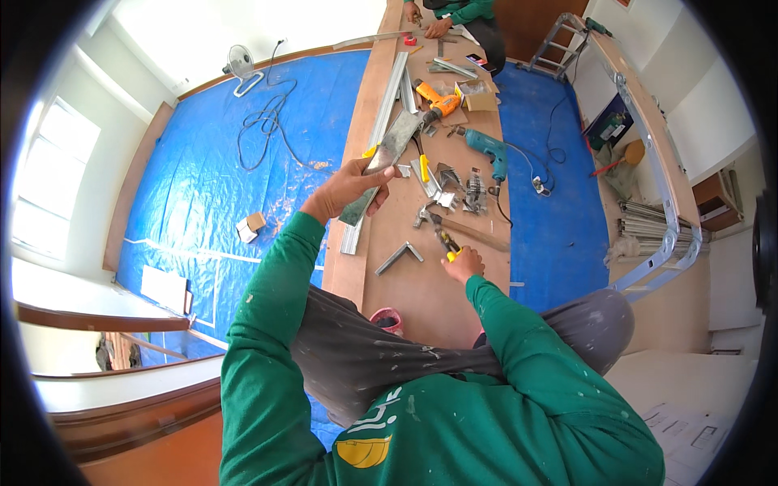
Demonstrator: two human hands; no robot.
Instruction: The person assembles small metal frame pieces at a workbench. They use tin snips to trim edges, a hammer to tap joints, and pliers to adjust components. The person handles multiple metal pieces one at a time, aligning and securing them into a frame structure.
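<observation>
Green and flecked with pale spots, the shirt (502, 421) on my own body came nearest of all! Beyond it spread the blue sheet (203, 202) over the floor, with the long brown board (433, 304) running across it, crowded with gear. Next, the flat metal strip (397, 139), slanting above the board's left side: my left hand (344, 190) had it, thumb and fingers clamped on it. On the board lay the hammer (484, 236), head to the left, with the teal drill (488, 151) farther off and the orange drill (446, 105) beyond. Over the hammer reached the pliers-like tool (443, 237), my right hand (467, 265) wrapped around its grips, and just left lay the little L-shaped metal angle (393, 258).
</observation>
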